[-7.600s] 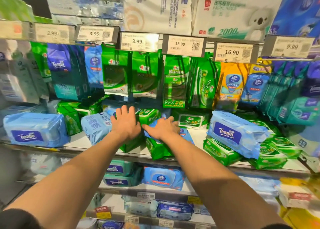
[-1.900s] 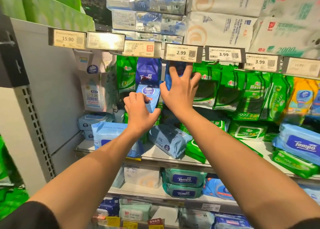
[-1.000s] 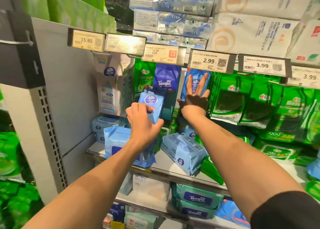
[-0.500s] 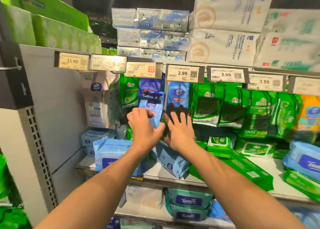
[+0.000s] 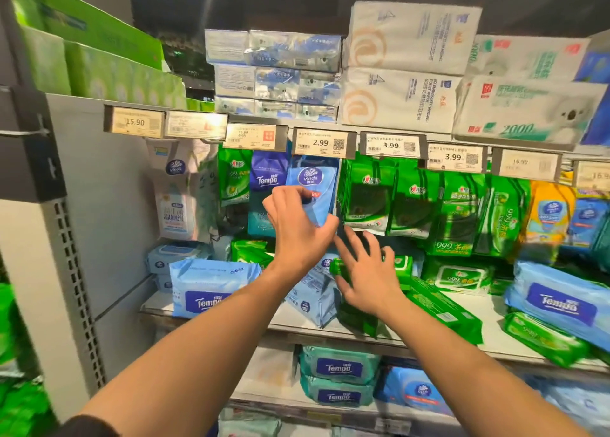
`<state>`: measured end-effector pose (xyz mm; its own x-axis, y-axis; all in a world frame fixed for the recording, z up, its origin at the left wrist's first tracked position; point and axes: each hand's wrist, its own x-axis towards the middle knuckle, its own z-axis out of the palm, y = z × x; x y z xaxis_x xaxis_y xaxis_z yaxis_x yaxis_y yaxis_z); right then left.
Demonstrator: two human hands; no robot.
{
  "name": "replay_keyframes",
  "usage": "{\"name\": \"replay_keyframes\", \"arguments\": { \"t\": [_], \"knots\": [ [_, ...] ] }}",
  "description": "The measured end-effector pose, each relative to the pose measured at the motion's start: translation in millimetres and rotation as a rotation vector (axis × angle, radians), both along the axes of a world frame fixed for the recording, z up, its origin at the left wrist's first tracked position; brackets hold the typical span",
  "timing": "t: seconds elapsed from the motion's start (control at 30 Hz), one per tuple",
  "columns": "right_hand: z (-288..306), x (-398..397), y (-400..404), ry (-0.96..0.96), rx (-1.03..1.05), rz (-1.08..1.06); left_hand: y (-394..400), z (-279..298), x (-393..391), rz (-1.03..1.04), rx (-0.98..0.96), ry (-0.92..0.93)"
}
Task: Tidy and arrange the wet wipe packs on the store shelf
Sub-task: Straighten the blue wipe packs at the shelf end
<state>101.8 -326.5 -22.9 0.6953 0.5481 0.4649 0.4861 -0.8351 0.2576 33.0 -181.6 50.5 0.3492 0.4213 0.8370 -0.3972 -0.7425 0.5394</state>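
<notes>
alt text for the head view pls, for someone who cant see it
A person's left hand grips a hanging light blue Vinda wipe pack under a 2.99 price tag, while the open right hand hovers over green wipe packs on the cluttered shelf.

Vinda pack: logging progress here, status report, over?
Left hand grips Vinda pack under the 2.99 tag. Right hand open, over green packs on shelf. Nothing blocking.
</notes>
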Motion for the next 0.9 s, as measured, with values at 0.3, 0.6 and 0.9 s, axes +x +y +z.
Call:
{"name": "replay_keyframes", "arguments": {
  "t": [0.3,0.6,0.9],
  "knots": [
    [-14.0,-5.3,-10.2,0.046,-0.031,-0.033,-4.7,11.8,-14.0,0.051,0.025,-0.048],
    [-23.1,9.6,-34.2,0.063,0.015,-0.079,-13.9,3.1,14.1,0.081,0.100,0.048],
    [-38.0,29.3,-67.8,0.087,0.034,-0.156,-15.4,-6.0,44.3,0.109,0.120,0.115]
  ]
}}
